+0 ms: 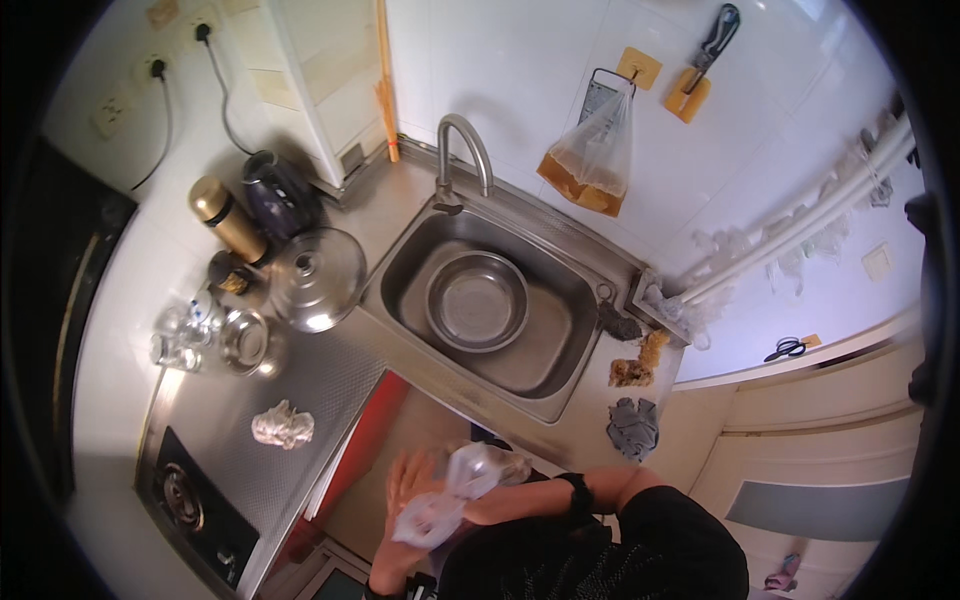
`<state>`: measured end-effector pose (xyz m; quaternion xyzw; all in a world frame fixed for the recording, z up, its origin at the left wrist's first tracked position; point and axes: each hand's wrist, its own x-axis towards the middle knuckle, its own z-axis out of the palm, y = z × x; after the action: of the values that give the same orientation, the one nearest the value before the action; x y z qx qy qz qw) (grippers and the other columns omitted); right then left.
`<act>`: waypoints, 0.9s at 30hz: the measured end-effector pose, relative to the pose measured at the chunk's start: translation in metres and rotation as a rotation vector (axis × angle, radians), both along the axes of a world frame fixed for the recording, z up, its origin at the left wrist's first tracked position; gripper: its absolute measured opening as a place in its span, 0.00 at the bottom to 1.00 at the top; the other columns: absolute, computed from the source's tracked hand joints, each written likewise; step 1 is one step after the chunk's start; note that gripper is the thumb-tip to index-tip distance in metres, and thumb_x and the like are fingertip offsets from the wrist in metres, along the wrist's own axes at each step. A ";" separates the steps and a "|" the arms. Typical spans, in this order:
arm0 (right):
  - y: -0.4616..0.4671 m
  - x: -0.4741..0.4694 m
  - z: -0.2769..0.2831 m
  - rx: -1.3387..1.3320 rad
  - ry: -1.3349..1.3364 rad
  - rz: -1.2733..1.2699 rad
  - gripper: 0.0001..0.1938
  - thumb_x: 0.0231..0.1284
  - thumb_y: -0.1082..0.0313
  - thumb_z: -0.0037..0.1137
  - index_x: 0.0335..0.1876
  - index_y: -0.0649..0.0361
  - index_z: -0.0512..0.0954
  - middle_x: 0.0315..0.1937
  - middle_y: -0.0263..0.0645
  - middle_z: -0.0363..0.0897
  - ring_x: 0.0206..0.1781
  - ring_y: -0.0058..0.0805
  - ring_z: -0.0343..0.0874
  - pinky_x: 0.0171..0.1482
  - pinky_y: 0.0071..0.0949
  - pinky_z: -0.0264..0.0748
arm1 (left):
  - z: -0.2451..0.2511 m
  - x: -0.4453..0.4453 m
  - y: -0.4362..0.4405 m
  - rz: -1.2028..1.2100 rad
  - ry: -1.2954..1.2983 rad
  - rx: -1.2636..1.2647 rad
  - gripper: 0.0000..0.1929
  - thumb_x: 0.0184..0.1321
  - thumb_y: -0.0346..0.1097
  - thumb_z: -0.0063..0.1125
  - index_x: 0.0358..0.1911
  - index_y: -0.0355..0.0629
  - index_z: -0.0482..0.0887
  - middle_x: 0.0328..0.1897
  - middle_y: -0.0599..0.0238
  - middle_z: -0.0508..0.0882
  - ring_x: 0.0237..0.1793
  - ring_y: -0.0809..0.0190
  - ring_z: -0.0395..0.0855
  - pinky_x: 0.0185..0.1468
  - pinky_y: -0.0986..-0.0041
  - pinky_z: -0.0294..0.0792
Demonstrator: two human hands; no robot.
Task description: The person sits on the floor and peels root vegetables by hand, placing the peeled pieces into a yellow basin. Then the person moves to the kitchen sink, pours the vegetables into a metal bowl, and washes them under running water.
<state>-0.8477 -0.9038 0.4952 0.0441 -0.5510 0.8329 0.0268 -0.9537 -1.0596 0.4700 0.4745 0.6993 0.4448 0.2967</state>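
Both hands are low in the view, in front of the counter edge and close to the person's body. My left hand [405,495] is raised with its fingers extended and somewhat blurred; part of a thin translucent plastic bag [435,517] lies across it. My right hand [480,504] is mostly covered by the knotted-looking bag, and its fingers cannot be made out. Beside the right forearm, a bulkier part of a clear bag [514,466] shows something brownish inside. Whether either hand grips the plastic is unclear.
A steel basin [478,301] sits in the sink [551,360]. Right of it lie sponges [634,371] and a grey cloth [634,427]. A crumpled cloth [283,425], glass lid [318,279], steel bowl [244,342], gold flask [227,217], kettle [276,195] and gas hob [187,502] occupy the left counter.
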 end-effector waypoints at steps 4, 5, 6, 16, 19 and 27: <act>0.037 -0.061 0.007 0.323 0.147 -0.025 0.15 0.73 0.66 0.40 0.56 0.66 0.72 0.52 0.43 0.76 0.53 0.34 0.75 0.56 0.31 0.68 | -0.029 -0.047 0.077 0.096 0.383 0.010 0.24 0.66 0.51 0.44 0.58 0.46 0.81 0.70 0.63 0.74 0.75 0.56 0.59 0.77 0.57 0.42; 0.039 -0.081 0.008 0.438 0.156 -0.116 0.14 0.71 0.68 0.41 0.56 0.66 0.72 0.54 0.44 0.75 0.56 0.36 0.74 0.59 0.32 0.67 | -0.025 -0.061 0.080 0.054 0.366 -0.044 0.23 0.65 0.50 0.44 0.57 0.46 0.82 0.69 0.65 0.75 0.74 0.57 0.62 0.77 0.57 0.43; 0.044 -0.100 0.006 0.507 0.101 -0.098 0.14 0.70 0.70 0.43 0.55 0.66 0.72 0.55 0.44 0.73 0.58 0.37 0.73 0.61 0.34 0.65 | -0.020 -0.074 0.085 0.017 0.369 -0.142 0.23 0.64 0.49 0.44 0.56 0.45 0.82 0.68 0.66 0.77 0.73 0.58 0.64 0.77 0.57 0.43; 0.143 -0.170 -0.026 0.455 0.253 -0.071 0.25 0.65 0.66 0.54 0.67 0.58 0.67 0.69 0.44 0.66 0.74 0.41 0.61 0.73 0.39 0.56 | -0.084 -0.159 0.104 0.145 0.050 -0.055 0.19 0.66 0.39 0.46 0.56 0.39 0.80 0.60 0.60 0.81 0.63 0.58 0.74 0.71 0.63 0.57; 0.205 -0.158 -0.024 0.586 -0.053 -0.312 0.29 0.62 0.65 0.59 0.69 0.57 0.66 0.75 0.46 0.55 0.76 0.44 0.56 0.74 0.40 0.54 | -0.134 -0.174 0.080 0.348 -0.075 -0.197 0.19 0.67 0.38 0.46 0.57 0.38 0.79 0.60 0.58 0.80 0.63 0.57 0.74 0.70 0.64 0.58; 0.283 -0.161 -0.081 1.109 -0.493 -0.613 0.26 0.60 0.72 0.55 0.65 0.61 0.69 0.78 0.51 0.44 0.69 0.52 0.64 0.68 0.40 0.65 | -0.208 -0.242 0.029 0.674 -0.251 -0.218 0.18 0.71 0.35 0.45 0.59 0.36 0.77 0.61 0.54 0.79 0.62 0.55 0.73 0.67 0.65 0.62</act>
<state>-1.0089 -0.6208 0.4146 -0.2981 -0.8741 0.3678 0.1088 -1.1962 -1.0306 0.2618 0.1251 0.8177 0.4952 0.2655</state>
